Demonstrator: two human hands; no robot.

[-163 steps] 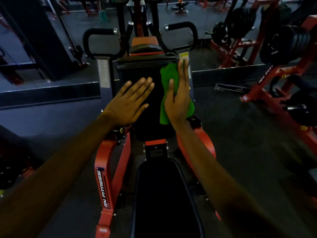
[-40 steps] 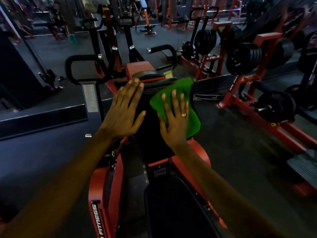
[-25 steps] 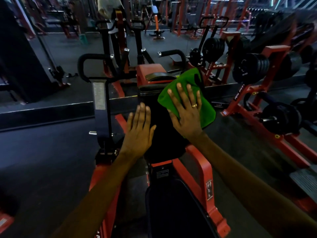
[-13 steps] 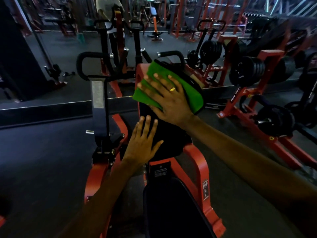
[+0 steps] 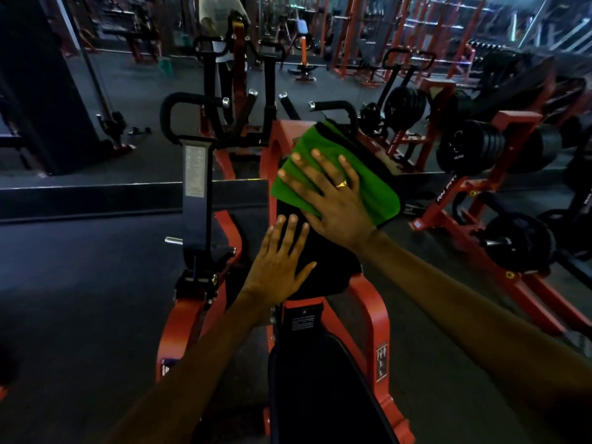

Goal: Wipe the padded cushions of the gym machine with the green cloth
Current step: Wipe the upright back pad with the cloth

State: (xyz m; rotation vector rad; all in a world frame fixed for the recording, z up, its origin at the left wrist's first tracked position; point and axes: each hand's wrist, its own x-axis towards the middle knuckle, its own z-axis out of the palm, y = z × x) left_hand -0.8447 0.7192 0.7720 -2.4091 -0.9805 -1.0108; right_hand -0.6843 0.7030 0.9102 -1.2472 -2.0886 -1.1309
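The green cloth [image 5: 376, 187] lies spread over the upper part of the machine's upright back cushion [image 5: 323, 274], draped from the top edge down the front face and hanging a little past the cushion's right side. A second ago it sat on the cushion's upper right with the fingers pointing straight up. Now the right hand [image 5: 333, 200] has swung it across toward the upper left corner, fingers angled up and to the left, so the top band of the padding looks to be getting its pass. That hand does not clutch the cloth: it lies flat on it, fingers straight and spread, pressing it against the padding, a ring [image 5: 342, 184] showing on one finger. The left hand [image 5: 278, 264] has slipped lower and rests flat on the bare lower left of the same cushion, fingers straight, holding nothing and seemingly steadying the pad. The cloth is bright green with a dark hem and shows no bunching under the palm. The cushion is black and dim, so I cannot tell how clean it is. Below it the long black seat cushion [image 5: 320, 395] shows no cloth on it and probably still needs wiping. The red frame [image 5: 374, 315] carries both cushions, with black handles [image 5: 179, 113] behind and weight plates [image 5: 471, 149] off to the right.
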